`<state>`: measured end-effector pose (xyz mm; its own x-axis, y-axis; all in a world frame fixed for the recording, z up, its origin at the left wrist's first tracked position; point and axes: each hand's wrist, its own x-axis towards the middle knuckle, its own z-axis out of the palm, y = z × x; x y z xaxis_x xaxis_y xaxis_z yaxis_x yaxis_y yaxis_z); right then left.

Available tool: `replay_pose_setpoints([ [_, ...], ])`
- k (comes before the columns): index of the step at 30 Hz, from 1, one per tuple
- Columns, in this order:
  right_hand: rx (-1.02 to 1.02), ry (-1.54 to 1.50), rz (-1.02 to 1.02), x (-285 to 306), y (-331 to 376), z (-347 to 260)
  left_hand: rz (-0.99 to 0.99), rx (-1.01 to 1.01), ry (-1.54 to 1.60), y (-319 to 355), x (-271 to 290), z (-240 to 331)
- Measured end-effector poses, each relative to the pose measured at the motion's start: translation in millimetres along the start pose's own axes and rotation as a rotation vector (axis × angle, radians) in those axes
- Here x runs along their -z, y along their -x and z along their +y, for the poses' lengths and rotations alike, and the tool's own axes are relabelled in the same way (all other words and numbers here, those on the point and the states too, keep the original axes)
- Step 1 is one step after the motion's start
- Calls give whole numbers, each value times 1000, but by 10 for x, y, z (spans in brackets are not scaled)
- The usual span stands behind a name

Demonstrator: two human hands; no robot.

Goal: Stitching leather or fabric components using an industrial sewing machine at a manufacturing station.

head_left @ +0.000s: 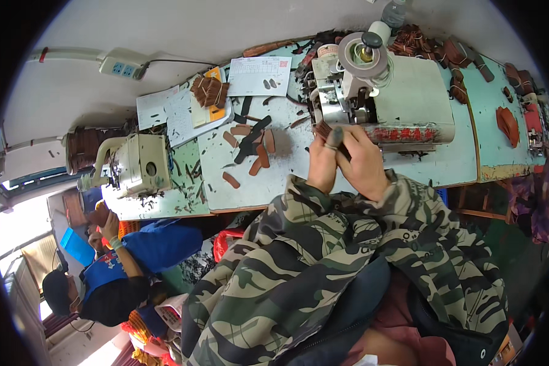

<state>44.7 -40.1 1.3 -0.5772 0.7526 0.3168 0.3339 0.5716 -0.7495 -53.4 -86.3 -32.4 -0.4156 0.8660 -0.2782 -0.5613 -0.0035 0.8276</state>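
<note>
Right now, from my far-off seat, I see two bare hands close together. The left hand (pixel 323 163) is closed on a small stack of thin brown leather-like strips (pixel 323 129), up by its fingertips. The right hand (pixel 363 161) has its fingers bent in close beside it, but I cannot tell if they pinch the stack too. From the hands, a big cream metal machine (pixel 415 91) with red marks on its front edge sits between 1 and 2 o'clock. The stack is on its near side, so I think this bit is only partway done. At 9 o'clock, loose brown and black strips with round ends (pixel 262 156) lie spread on a pale blue table (pixel 256 192). I guess those are left to do. At 10 o'clock, a brown bundle (pixel 209 93) sits on papers (pixel 183 119). Further off, at 1 o'clock, lie more brown bundles (pixel 412 41). They may be done or waiting; I cannot tell. Farthest, at 8 o'clock, sits a co-worker in blue and black (pixel 100 271).
</note>
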Motion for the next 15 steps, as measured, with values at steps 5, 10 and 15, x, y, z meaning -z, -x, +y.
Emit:
replay_pose_setpoints([
  [5, -321, -384, -245, 468, -39, 21, -128, 14, -799, 164, 157, 243],
  [10, -409, -582, -229, 503, -81, 425, -248, -342, -1486, 15, -172, 244],
  [15, -128, -40, -39, 425, 138, 244, -273, -421, -1601, -111, -280, 253],
])
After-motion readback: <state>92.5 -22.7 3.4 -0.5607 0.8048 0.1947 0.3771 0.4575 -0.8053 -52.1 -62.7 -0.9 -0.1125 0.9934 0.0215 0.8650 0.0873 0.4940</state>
